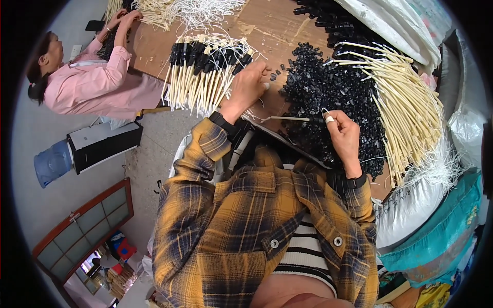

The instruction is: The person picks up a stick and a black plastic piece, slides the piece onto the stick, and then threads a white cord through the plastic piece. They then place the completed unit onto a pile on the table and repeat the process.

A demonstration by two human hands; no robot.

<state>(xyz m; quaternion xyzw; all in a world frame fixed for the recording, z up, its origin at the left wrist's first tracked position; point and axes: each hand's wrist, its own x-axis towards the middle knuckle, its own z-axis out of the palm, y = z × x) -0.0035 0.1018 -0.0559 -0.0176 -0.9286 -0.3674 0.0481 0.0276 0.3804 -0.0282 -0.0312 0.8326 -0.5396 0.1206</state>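
My right hand (343, 134) is closed in a pinch at the white looped wire end of a beige tube (287, 118) with a black fitting; the tube points left over the table edge. A white band wraps its thumb. My left hand (249, 86) has curled fingers beside a bundle of beige tubes with black fittings (197, 64) and thin white wires. Whatever its fingers may hold is hidden. Under and around my right hand spreads a heap of small glossy black plastic pieces (313, 84). To its right lies a fanned pile of plain beige tubes (405, 108) with white wire ends.
Larger black parts (328, 23) lie at the far side of the brown table (262, 23). White sacks (416, 210) and a teal sack (436, 231) crowd the right. A co-worker in a pink shirt (92, 84) works at the left, near a water dispenser (102, 146).
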